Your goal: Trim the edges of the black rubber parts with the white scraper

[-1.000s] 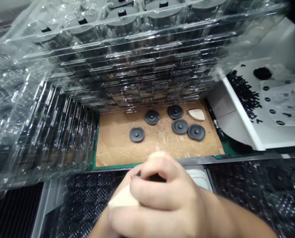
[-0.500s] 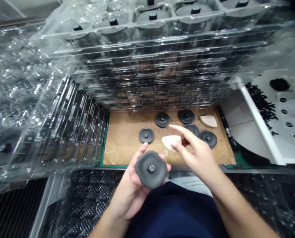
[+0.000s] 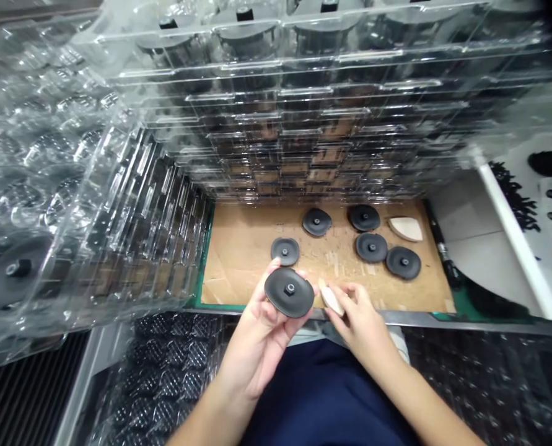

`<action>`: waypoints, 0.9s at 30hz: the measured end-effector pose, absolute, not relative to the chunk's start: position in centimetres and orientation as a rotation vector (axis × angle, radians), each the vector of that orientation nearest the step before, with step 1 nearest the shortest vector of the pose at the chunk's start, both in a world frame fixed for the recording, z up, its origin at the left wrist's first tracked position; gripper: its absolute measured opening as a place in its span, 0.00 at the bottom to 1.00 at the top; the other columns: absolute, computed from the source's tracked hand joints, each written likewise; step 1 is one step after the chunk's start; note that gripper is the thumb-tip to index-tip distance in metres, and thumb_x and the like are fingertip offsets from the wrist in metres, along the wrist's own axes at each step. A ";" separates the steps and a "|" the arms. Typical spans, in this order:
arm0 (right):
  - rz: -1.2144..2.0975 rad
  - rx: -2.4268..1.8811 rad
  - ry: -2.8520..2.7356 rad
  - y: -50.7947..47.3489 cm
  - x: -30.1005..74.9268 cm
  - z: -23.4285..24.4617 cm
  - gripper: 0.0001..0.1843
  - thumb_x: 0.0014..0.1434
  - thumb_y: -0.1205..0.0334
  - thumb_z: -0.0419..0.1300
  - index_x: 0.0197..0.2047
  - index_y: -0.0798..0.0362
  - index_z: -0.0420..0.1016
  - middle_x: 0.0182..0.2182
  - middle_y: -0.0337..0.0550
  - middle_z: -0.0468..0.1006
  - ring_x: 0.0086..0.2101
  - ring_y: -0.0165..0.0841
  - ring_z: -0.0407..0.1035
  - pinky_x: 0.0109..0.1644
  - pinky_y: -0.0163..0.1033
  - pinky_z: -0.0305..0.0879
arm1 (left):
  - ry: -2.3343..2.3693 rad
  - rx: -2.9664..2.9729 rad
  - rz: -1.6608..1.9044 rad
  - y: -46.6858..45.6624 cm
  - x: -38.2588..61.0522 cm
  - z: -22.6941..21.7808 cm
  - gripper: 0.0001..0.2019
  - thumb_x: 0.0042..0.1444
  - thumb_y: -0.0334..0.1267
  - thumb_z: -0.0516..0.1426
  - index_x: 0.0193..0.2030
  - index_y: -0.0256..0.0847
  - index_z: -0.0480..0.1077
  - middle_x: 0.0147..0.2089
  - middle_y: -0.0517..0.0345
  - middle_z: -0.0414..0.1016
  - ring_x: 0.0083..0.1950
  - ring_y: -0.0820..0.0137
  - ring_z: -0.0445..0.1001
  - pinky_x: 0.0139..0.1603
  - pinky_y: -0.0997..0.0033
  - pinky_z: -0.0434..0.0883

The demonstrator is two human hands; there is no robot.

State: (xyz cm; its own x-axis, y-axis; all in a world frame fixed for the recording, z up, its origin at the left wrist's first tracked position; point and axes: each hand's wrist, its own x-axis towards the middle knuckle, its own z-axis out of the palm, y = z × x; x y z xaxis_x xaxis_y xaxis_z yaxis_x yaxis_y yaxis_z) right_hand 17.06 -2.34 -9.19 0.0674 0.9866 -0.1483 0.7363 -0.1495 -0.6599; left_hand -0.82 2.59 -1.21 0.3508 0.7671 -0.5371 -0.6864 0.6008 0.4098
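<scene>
My left hand (image 3: 261, 334) grips a black rounded disc (image 3: 282, 303) by its edges, its dished face and central nut turned up toward me. Just to the right, my right hand (image 3: 362, 316) pinches a pale, pointed flat piece (image 3: 331, 300) between thumb and fingers, close to the disc's right edge; I cannot tell whether they touch. On the brown cardboard (image 3: 238, 272) beyond my hands lie several similar black discs (image 3: 371, 247), one of them (image 3: 285, 251) right behind my left fingertips. Another pale pointed piece (image 3: 406, 228) rests at the cardboard's right side.
Stacked clear plastic trays (image 3: 303, 124) rise at the back, with black discs in the top one. More clear trays (image 3: 131, 210) stand on the left. To the right are a white-edged bin (image 3: 517, 241), a black pen-like tool (image 3: 443, 251) and small black parts (image 3: 517, 198).
My right hand has drawn the pale piece down and toward me, turning it more edge-on. My left hand has raised the disc slightly and tilted it. The camera view has shifted a little.
</scene>
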 end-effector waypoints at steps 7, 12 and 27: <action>0.790 -1.863 -1.623 1.8 18.5 -6.4 0.16 0.61 0.59 0.51 0.45 0.55 0.75 0.37 0.48 0.79 0.32 0.36 0.73 0.36 0.40 0.70 | 0.757 0.115 0.908 2.3 -0.5 -1.3 0.27 0.46 0.41 0.66 0.55 0.46 0.68 0.52 0.51 0.77 0.53 0.59 0.76 0.52 0.66 0.73; 0.614 -1.457 -1.673 2.2 15.0 1.4 0.12 0.63 0.64 0.51 0.47 0.53 0.72 0.41 0.45 0.78 0.40 0.34 0.71 0.45 0.39 0.67 | 0.822 0.208 0.869 1.9 0.0 -1.0 0.24 0.43 0.41 0.67 0.50 0.40 0.73 0.48 0.50 0.77 0.49 0.63 0.76 0.48 0.71 0.73; 0.792 -1.138 -1.876 0.9 13.4 3.7 0.11 0.61 0.73 0.49 0.43 0.57 0.70 0.33 0.43 0.78 0.32 0.31 0.68 0.37 0.38 0.61 | 0.896 0.313 0.862 2.1 0.4 0.3 0.27 0.35 0.31 0.70 0.47 0.45 0.75 0.44 0.57 0.80 0.44 0.66 0.78 0.46 0.75 0.73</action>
